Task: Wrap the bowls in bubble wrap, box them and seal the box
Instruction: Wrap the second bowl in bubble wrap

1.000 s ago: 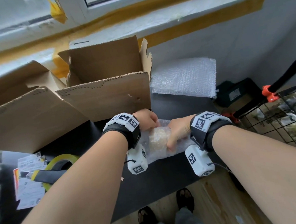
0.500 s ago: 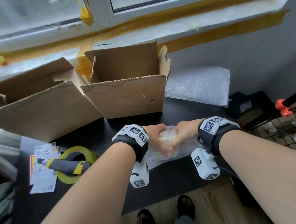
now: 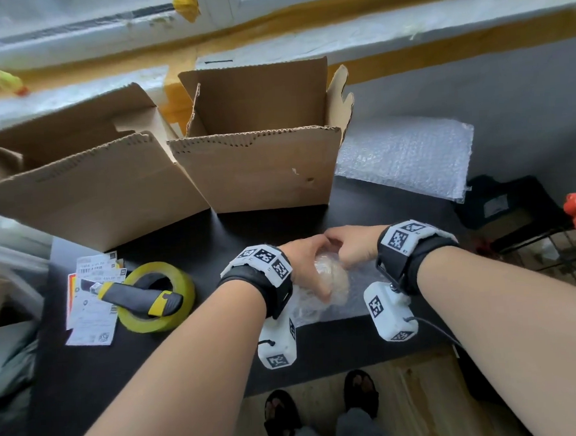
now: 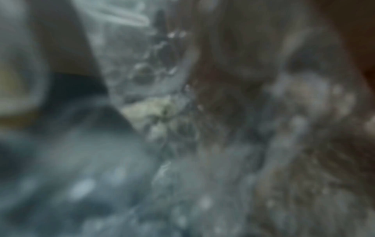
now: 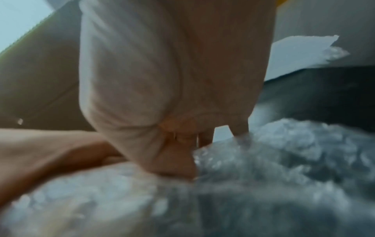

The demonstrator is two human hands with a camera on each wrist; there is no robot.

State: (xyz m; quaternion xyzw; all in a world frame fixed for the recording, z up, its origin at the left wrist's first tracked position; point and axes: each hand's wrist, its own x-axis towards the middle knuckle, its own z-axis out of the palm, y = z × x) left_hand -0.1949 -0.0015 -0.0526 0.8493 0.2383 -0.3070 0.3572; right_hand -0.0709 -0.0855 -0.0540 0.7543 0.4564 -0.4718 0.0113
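Both hands meet over one bundle on the black bench (image 3: 187,352). The left hand (image 3: 308,267) curls its fingers over the near and left side of a pale bowl (image 3: 334,279) swathed in bubble wrap (image 3: 355,301), its grip grasping the wrapped bowl. The right hand (image 3: 354,247) comes in from the other side with fingers bent down onto the top of the same bundle, pinching the wrap there; in the right wrist view its fingertips (image 5: 182,170) press into the crumpled film (image 5: 263,160). The two hands touch or nearly touch above the bowl. The left wrist view is blurred and shows little more than bubbles of wrap (image 4: 142,73) close to the lens.

The loose end of the wrap spreads out flat on the bench beneath and to the right of the bundle. Behind the hands stands an open cardboard box (image 3: 260,172) with its flaps up, and a second open box (image 3: 89,193) sits just beside it on the left. A spare sheet of bubble wrap (image 3: 407,156) lies to the right of the first box. To the left of the hands, a roll of yellow-green tape (image 3: 164,313) rests on the bench with a black and yellow utility knife (image 3: 139,296) lying across it, and some printed labels (image 3: 90,310) lie next to the roll.
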